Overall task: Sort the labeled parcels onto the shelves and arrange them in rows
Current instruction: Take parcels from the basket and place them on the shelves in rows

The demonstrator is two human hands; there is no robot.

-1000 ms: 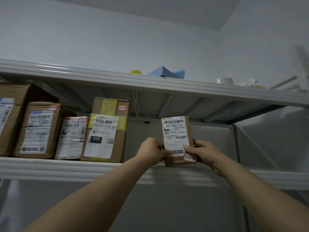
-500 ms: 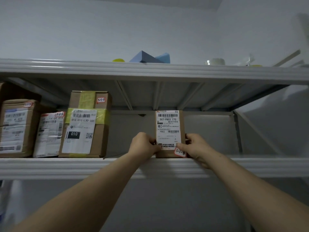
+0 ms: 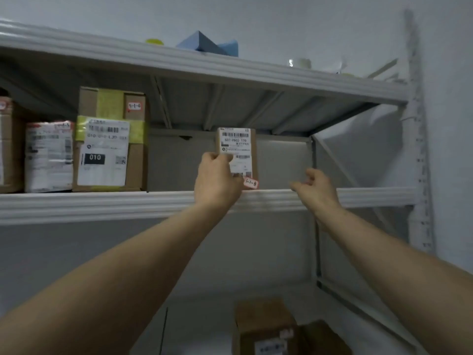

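A small brown parcel point(image 3: 239, 147) with a white shipping label and a pink tag stands upright on the middle shelf point(image 3: 128, 203). My left hand point(image 3: 217, 180) grips its left lower side. Off to the right, my right hand point(image 3: 314, 187) hovers with loosely curled fingers, holding nothing and apart from the parcel. To the left on the same shelf a row of labeled parcels stands: a big box marked 010 point(image 3: 110, 142), a white-wrapped parcel point(image 3: 48, 155) and another brown box point(image 3: 7, 144) at the frame's edge.
Between the 010 box and the small parcel lies a gap of bare shelf. The top shelf point(image 3: 230, 65) carries blue items point(image 3: 207, 44) and a cup. More brown boxes point(image 3: 266, 326) sit on the lower shelf. A white upright post point(image 3: 419, 149) bounds the right side.
The parcel went from held in front of the shelf to standing on it. My right hand has let go and drawn away to the right; the left still grips.
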